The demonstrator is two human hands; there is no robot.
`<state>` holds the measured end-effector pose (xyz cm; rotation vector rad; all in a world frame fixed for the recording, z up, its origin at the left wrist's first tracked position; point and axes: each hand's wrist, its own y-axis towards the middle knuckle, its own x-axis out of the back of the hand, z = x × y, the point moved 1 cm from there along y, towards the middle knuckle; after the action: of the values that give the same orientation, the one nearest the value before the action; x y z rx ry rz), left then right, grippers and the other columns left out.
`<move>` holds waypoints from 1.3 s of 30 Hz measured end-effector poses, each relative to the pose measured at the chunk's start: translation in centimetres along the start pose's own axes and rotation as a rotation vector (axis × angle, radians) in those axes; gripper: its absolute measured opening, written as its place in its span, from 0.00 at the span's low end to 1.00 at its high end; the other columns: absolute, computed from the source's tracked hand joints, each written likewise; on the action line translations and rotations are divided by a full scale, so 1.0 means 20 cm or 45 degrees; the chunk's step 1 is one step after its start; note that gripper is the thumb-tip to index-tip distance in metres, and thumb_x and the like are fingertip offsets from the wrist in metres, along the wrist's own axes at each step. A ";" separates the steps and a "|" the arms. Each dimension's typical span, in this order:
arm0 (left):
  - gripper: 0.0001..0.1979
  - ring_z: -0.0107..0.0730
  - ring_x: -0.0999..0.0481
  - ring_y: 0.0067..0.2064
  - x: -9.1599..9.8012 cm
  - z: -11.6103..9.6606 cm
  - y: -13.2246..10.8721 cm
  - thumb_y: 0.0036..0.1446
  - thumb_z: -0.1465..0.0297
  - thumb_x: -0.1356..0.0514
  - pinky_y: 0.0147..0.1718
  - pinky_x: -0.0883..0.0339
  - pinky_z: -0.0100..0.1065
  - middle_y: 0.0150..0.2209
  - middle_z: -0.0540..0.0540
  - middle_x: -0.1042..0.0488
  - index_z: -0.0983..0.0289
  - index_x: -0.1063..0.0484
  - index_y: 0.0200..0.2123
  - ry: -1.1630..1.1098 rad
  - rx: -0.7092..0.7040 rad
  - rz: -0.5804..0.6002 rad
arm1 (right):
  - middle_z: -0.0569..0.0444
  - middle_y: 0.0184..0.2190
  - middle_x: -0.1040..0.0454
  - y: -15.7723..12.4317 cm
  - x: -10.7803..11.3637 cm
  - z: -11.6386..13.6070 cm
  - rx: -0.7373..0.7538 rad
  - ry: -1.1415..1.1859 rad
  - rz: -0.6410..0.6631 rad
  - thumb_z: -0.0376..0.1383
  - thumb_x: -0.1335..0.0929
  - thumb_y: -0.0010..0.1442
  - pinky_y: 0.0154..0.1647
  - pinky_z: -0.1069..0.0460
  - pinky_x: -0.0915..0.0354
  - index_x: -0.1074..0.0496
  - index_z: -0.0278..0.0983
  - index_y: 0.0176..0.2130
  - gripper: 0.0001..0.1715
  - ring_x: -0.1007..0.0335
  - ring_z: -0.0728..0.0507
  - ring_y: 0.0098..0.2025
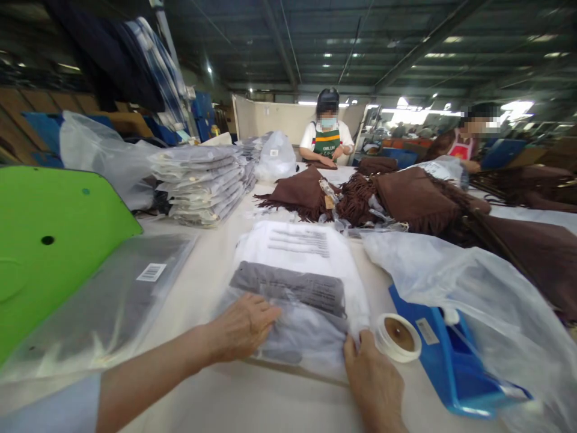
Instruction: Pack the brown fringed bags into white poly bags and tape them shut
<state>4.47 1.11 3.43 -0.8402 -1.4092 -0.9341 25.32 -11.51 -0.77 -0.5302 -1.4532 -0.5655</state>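
Clear bag [311, 343] with grey folded item [288, 287] inside: on the white table [229, 403], between both hands; its print blurred, illegible. Left hand [246, 325]: laid over the bag's left part, fingers close together. Right hand [376, 379]: at its right edge; whether thumb and fingers pinch it, cannot tell. Tape roll [383, 338]: just beside right hand. Blue dispenser [444, 385]: right of roll, partly covered by loose plastic [487, 282]. Brown fringed goods [300, 191]: heaped beyond. Stack of bagged goods [202, 183]: beyond, left. Green panel [67, 240]: left, cut off by frame, beside barcoded bag [117, 294]. Co-worker [327, 141]: across table.
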 end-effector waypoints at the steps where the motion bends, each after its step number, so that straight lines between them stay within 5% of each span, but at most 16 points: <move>1: 0.08 0.36 0.28 0.36 -0.03 -0.05 0.03 0.57 0.66 0.45 0.37 0.36 0.36 0.34 0.53 0.25 0.60 0.30 0.39 0.018 0.122 -0.051 | 0.51 0.22 0.26 0.00 0.00 0.00 -0.015 0.032 -0.024 0.40 0.42 0.62 0.22 0.53 0.43 0.35 0.38 0.36 0.11 0.27 0.42 0.26; 4: 0.17 0.43 0.29 0.38 -0.11 -0.13 0.10 0.55 0.55 0.45 0.37 0.37 0.40 0.34 0.56 0.28 0.64 0.32 0.35 0.036 0.441 -0.197 | 0.51 0.24 0.26 -0.01 -0.02 -0.01 -0.028 0.116 -0.079 0.40 0.41 0.61 0.23 0.53 0.42 0.35 0.38 0.36 0.10 0.26 0.42 0.28; 8: 0.19 0.41 0.30 0.41 -0.17 -0.14 0.17 0.53 0.51 0.45 0.38 0.40 0.38 0.35 0.55 0.29 0.62 0.35 0.35 -0.069 0.722 -0.257 | 0.56 0.25 0.26 -0.02 -0.03 -0.08 0.008 0.223 -0.181 0.43 0.37 0.59 0.24 0.55 0.40 0.35 0.39 0.38 0.11 0.27 0.46 0.27; 13: 0.20 0.44 0.29 0.42 -0.15 -0.12 0.19 0.52 0.51 0.47 0.37 0.41 0.39 0.35 0.55 0.29 0.63 0.35 0.36 -0.099 0.798 -0.168 | 0.53 0.28 0.29 -0.03 0.13 -0.39 0.112 0.586 -0.897 0.51 0.38 0.57 0.32 0.53 0.37 0.32 0.37 0.36 0.20 0.32 0.46 0.30; 15: 0.21 0.45 0.29 0.42 -0.15 -0.13 0.19 0.52 0.51 0.48 0.37 0.41 0.39 0.36 0.56 0.29 0.63 0.34 0.37 -0.104 0.779 -0.153 | 0.48 0.32 0.28 0.00 0.24 -0.56 0.002 0.531 -0.987 0.53 0.41 0.57 0.40 0.48 0.38 0.31 0.37 0.34 0.24 0.33 0.42 0.36; 18: 0.23 0.47 0.29 0.42 -0.17 -0.12 0.19 0.52 0.51 0.50 0.36 0.40 0.40 0.36 0.58 0.29 0.64 0.33 0.38 -0.099 0.736 -0.172 | 0.44 0.33 0.29 0.09 0.34 -0.76 -0.157 0.640 -0.575 0.54 0.40 0.52 0.47 0.42 0.43 0.30 0.37 0.26 0.25 0.36 0.37 0.41; 22: 0.24 0.48 0.29 0.40 -0.19 -0.11 0.17 0.53 0.50 0.52 0.36 0.39 0.42 0.35 0.58 0.29 0.65 0.33 0.37 -0.090 0.693 -0.208 | 0.51 0.24 0.28 0.18 0.35 -0.83 -0.273 0.983 -0.118 0.51 0.38 0.48 0.36 0.47 0.37 0.29 0.38 0.22 0.20 0.34 0.42 0.31; 25: 0.22 0.48 0.28 0.40 -0.19 -0.11 0.17 0.54 0.51 0.51 0.35 0.38 0.41 0.35 0.58 0.29 0.64 0.34 0.37 -0.062 0.684 -0.210 | 0.53 0.25 0.27 0.16 0.34 -0.85 -0.302 1.132 -0.093 0.49 0.38 0.49 0.31 0.50 0.35 0.28 0.38 0.25 0.19 0.33 0.44 0.29; 30: 0.19 0.48 0.29 0.40 -0.19 -0.12 0.18 0.54 0.53 0.50 0.34 0.39 0.41 0.34 0.59 0.29 0.63 0.34 0.35 -0.057 0.670 -0.221 | 0.51 0.45 0.29 -0.06 0.23 -1.01 -0.433 1.545 -0.266 0.47 0.32 0.46 0.47 0.52 0.36 0.28 0.39 0.27 0.14 0.34 0.41 0.50; 34: 0.19 0.48 0.29 0.40 -0.19 -0.12 0.18 0.55 0.54 0.52 0.35 0.39 0.41 0.35 0.58 0.29 0.64 0.35 0.35 -0.027 0.667 -0.236 | 0.52 0.31 0.26 -0.17 0.04 -1.04 -0.537 1.868 0.046 0.49 0.33 0.49 0.34 0.51 0.32 0.29 0.40 0.31 0.16 0.28 0.43 0.35; 37: 0.20 0.46 0.29 0.40 -0.18 -0.12 0.18 0.56 0.53 0.53 0.36 0.39 0.40 0.35 0.57 0.29 0.64 0.36 0.34 -0.019 0.693 -0.239 | 0.55 0.23 0.29 -0.16 -0.04 -0.99 -0.472 1.757 -0.026 0.51 0.37 0.54 0.24 0.53 0.35 0.32 0.39 0.32 0.18 0.32 0.46 0.25; 39: 0.19 0.45 0.29 0.40 -0.17 -0.14 0.18 0.55 0.52 0.50 0.36 0.40 0.39 0.34 0.56 0.29 0.63 0.36 0.33 -0.046 0.732 -0.234 | 0.55 0.21 0.29 -0.16 -0.03 -0.96 -0.368 1.424 -0.139 0.52 0.40 0.56 0.20 0.53 0.36 0.32 0.39 0.32 0.20 0.33 0.47 0.22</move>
<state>8.98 0.25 0.22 -0.3011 -1.6902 -0.5946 37.95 -26.33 -2.39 -0.2598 -0.3350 -0.9612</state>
